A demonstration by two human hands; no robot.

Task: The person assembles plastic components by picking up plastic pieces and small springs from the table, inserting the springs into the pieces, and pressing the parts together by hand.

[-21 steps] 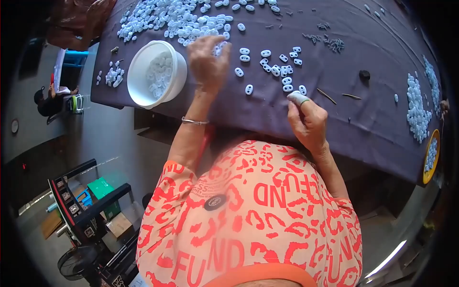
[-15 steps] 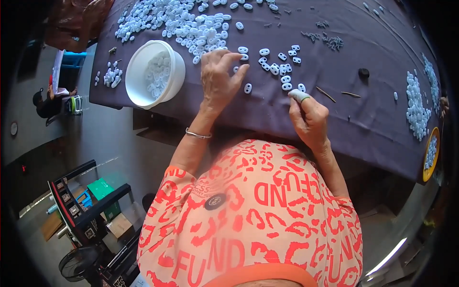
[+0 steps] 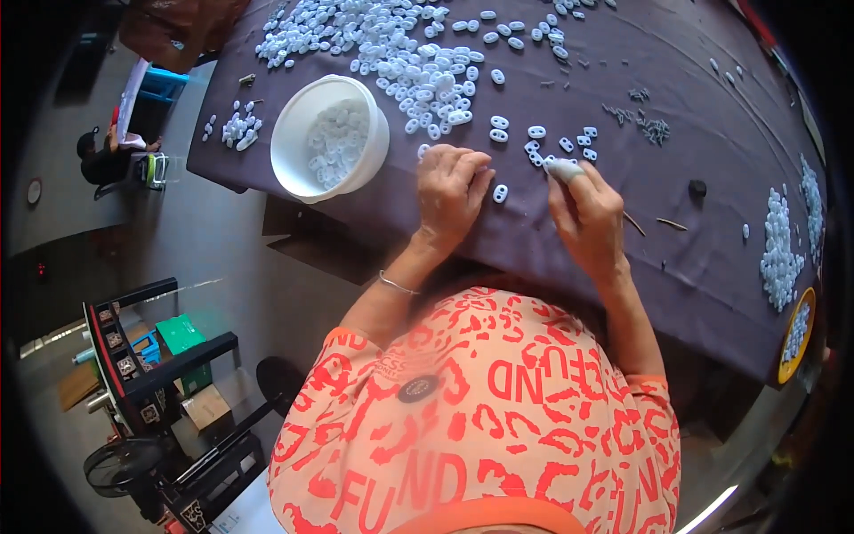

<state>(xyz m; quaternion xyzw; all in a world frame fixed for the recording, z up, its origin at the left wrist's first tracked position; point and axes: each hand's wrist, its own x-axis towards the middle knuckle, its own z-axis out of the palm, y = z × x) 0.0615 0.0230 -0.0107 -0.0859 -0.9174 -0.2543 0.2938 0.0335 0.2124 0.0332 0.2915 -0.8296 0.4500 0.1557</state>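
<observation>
My left hand (image 3: 452,191) is over the dark cloth, thumb and fingers drawn together. Whatever is between its fingertips is hidden. Close beside it lies a white oval piece with two holes (image 3: 501,193), and two more ovals (image 3: 499,129) sit just beyond. My right hand (image 3: 589,214), with a pale cover on one finger, has its thumb and covered finger close together at a small group of white two-holed pieces (image 3: 536,132). Its fingers hide part of that group, and I cannot make out what they pinch.
A white round tub (image 3: 378,147) of pale pieces stands at the table's front left. Beyond it spreads a large heap of white ovals (image 3: 427,76). Small grey pins (image 3: 656,132), two thin brown sticks (image 3: 672,224) and a dark lump (image 3: 697,189) lie right. A yellow dish (image 3: 784,372) is at the right edge.
My left hand's spread fingers have drawn together. My right hand has moved from the nearer ovals to the pieces farther back. The whole view has shifted, with the table appearing farther right and lower.
</observation>
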